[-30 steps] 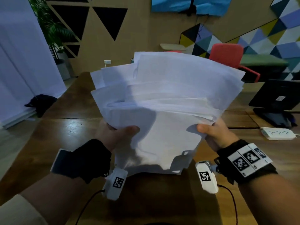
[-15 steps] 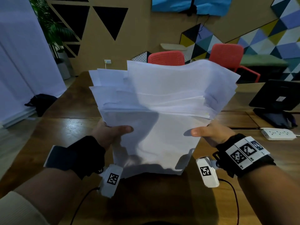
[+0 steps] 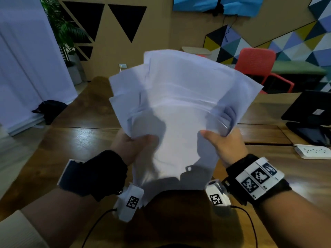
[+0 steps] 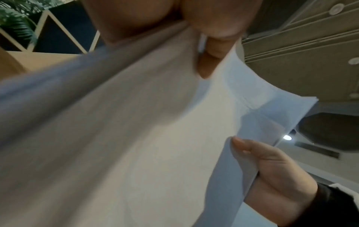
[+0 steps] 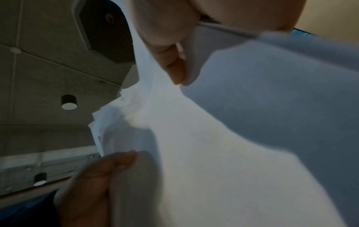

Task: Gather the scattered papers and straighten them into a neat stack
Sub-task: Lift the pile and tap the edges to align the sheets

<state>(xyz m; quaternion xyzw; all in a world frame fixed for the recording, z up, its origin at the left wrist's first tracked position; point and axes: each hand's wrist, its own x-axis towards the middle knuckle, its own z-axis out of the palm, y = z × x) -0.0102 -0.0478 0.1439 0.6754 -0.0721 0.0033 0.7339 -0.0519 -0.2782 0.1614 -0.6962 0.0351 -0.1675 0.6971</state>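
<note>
Papers [image 3: 180, 97] fanned, uneven, held upright over table [image 3: 75, 138]; my left hand [image 3: 132, 145] and right hand [image 3: 223, 145] each clamp near side edges.

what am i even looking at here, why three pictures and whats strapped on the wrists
It is one moment seen by three cameras worn by a person; there is no robot. The big picture comes from a camera on the head, looking down at both hands. The other two come from small cameras strapped under each wrist, looking up along the fingers, so they show mostly paper and ceiling. The left hand and right hand each grip one side of a bundle of white papers, held upright above a wooden table. The sheets are fanned and uneven, not yet a neat stack. On the table to the right lie a white power strip and a dark monitor.
</note>
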